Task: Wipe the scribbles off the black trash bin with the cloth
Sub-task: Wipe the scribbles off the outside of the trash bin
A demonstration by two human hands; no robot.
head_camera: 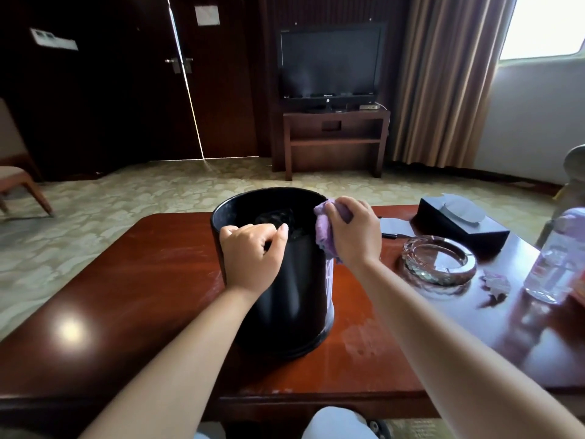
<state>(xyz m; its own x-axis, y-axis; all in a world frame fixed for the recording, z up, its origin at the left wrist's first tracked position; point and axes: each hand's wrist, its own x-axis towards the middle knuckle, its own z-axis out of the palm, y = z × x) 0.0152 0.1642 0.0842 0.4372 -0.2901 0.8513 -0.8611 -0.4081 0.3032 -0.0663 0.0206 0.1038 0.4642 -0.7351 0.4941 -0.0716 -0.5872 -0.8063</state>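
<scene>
On the glossy red-brown coffee table (133, 280) the black trash bin (294, 299) stands centred, left hand (251, 253) curled over its 7 o'clock rim to brace while right hand (354, 232) clutches the purple cloth (324, 231) at 3 o'clock, best rubbed in short, firm downward strokes.

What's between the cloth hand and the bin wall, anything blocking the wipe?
Nothing visible. The right hand already presses the purple cloth against the black trash bin at its right rim; the left hand grips the near rim.
</scene>
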